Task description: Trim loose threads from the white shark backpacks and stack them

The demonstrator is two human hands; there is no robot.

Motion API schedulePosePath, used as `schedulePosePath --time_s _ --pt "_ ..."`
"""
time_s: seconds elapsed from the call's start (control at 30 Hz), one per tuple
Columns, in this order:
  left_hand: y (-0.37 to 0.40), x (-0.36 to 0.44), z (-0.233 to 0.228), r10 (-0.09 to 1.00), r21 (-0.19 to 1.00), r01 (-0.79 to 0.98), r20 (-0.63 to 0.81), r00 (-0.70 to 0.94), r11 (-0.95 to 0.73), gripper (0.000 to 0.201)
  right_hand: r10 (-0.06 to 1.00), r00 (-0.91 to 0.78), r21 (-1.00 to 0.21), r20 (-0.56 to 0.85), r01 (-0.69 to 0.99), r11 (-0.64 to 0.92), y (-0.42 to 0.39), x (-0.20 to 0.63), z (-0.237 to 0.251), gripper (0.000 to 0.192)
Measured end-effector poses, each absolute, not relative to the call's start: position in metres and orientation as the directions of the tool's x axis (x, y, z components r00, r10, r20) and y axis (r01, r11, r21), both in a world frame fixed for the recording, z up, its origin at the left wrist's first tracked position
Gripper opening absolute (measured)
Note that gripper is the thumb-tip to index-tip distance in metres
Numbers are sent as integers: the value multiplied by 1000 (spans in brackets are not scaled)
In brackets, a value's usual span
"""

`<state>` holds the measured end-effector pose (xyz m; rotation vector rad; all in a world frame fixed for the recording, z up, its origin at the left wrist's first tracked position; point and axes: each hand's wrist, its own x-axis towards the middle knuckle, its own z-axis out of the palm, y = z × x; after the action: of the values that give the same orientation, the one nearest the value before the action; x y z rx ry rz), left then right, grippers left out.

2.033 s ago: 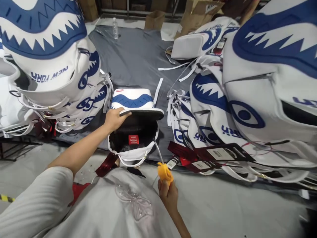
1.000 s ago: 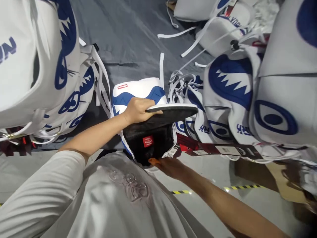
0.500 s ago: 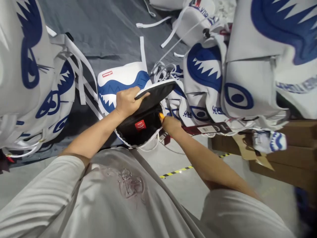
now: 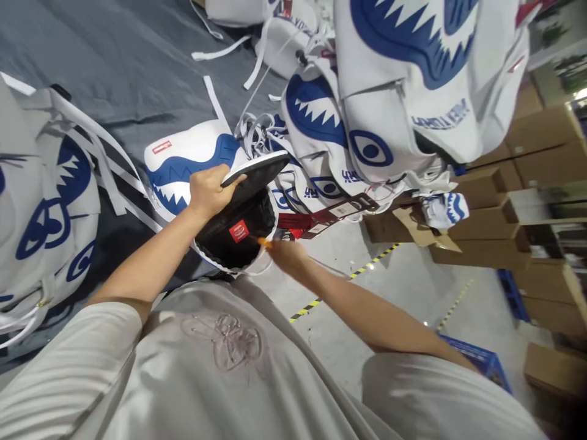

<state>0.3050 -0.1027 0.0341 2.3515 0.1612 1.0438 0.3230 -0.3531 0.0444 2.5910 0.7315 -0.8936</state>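
A white and blue shark-print bag (image 4: 189, 143) lies in front of me with its mouth open toward my body. My left hand (image 4: 210, 192) is closed on the edge of its black-lined flap (image 4: 263, 171), holding it raised. Inside the dark lining shows a red label (image 4: 239, 231). At the right rim of the opening, my right hand (image 4: 288, 256) is closed around a small orange-handled tool (image 4: 265, 243). The tool's tip points into the bag; its kind is too small to make out.
Several similar shark-print backpacks (image 4: 316, 116) crowd the right side, with hang tags (image 4: 342, 211) dangling. More bags (image 4: 68, 189) stand at left on the dark grey cloth (image 4: 123, 55). Cardboard boxes (image 4: 545, 153) and a blue crate (image 4: 481, 357) are on the right.
The view has turned right. My right hand with the orange-handled tool has moved down along the bag's right rim. My left hand still holds the flap up.
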Motion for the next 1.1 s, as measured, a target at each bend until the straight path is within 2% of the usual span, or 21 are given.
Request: schedulePosePath --time_s 0.17,0.3,0.33,0.4,0.47,0.53,0.6,0.7,0.8,0.9,0.97,1.03,1.1 --pt "-111 301 44 311 533 -153 678 666 -832 58 469 734 14 -490 545 -838 -333 289 -8 44" --pt "-123 296 50 290 548 -196 674 679 -813 59 714 577 -183 -395 713 -677 -306 287 -58 43" --pt "-123 294 50 303 560 -188 665 682 -807 60 740 562 -220 -368 721 -657 -300 289 -68 43" --pt "-120 290 50 379 600 -139 650 659 -788 62 681 653 -268 -330 627 -731 -290 294 -86 45" --pt "-111 287 49 477 639 -72 639 604 -766 64 498 817 -316 -291 409 -856 -283 299 -100 45" --pt "-100 286 49 536 653 -16 636 555 -758 65 326 911 -387 -252 214 -897 -278 302 -111 44" --pt "-92 289 49 548 642 16 642 536 -767 67 291 934 -457 -208 171 -873 -275 303 -118 42" --pt "-92 295 51 532 618 17 661 529 -786 67 325 930 -519 -173 194 -833 -273 304 -124 40" --pt "-107 289 65 432 544 -38 704 563 -838 64 357 925 -556 -134 228 -799 -280 299 -125 39" --pt "-136 271 95 146 347 -214 769 623 -913 58 364 926 -604 -100 234 -762 -291 288 -122 40" --pt "-156 259 118 -4 250 -357 814 581 -900 49 360 927 -637 -102 216 -740 -296 282 -117 40" --pt "-171 252 138 -64 223 -450 839 540 -864 41 373 916 -656 -150 190 -730 -296 278 -110 39" --pt "-179 247 153 -90 275 -459 772 629 -845 44 394 901 -670 -181 180 -720 -293 278 -102 36"
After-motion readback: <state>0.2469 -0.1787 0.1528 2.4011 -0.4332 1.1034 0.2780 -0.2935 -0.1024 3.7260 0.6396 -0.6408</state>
